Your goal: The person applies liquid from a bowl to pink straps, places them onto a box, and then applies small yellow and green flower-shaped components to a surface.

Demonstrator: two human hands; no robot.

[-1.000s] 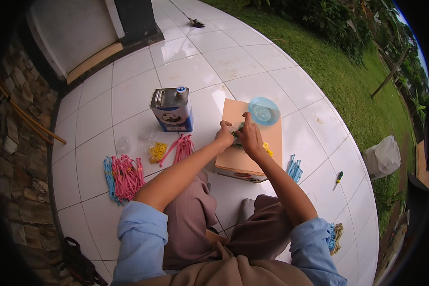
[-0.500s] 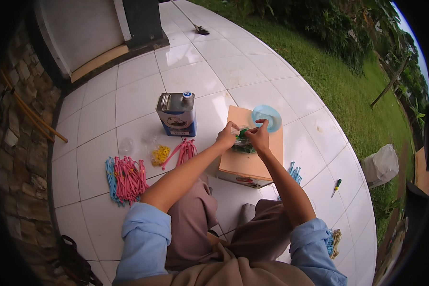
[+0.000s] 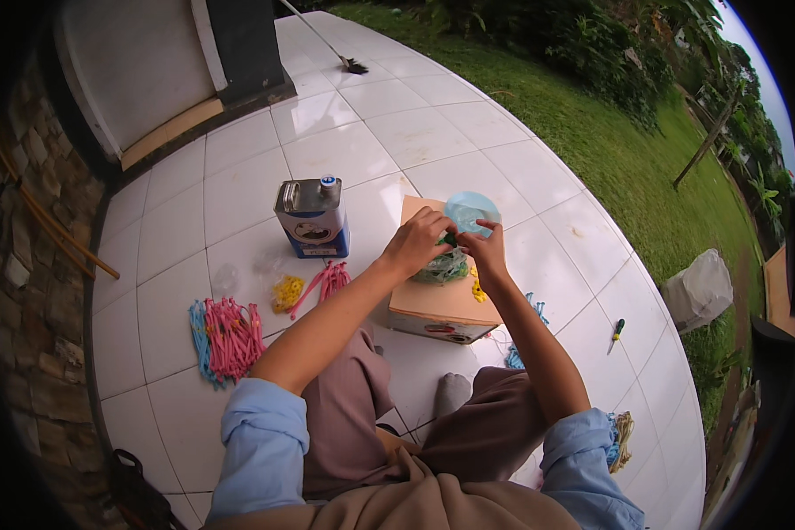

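Observation:
A clear plastic bag with green contents (image 3: 446,268) rests on a cardboard box (image 3: 428,305) in front of me. My left hand (image 3: 418,240) is bent over the bag's gathered top, with its fingers closed on it. My right hand (image 3: 488,251) pinches the top from the other side, its fingertips close to the left ones. Something dark green shows between the fingertips. A light blue bowl (image 3: 473,207) sits on the box just beyond my hands. Small yellow pieces (image 3: 478,286) lie on the box beside my right wrist.
A blue and white metal can (image 3: 314,221) stands left of the box. Near it lie a bag of yellow pieces (image 3: 287,291) and pink and blue bundles (image 3: 230,340). A green-handled screwdriver (image 3: 617,334) lies on the tiles at right. A white sack (image 3: 702,291) stands by the grass.
My left hand has come over the bag's top, and both hands remain close together there. Yellow pieces on the box now show beside my right wrist. The whole view has shifted slightly.

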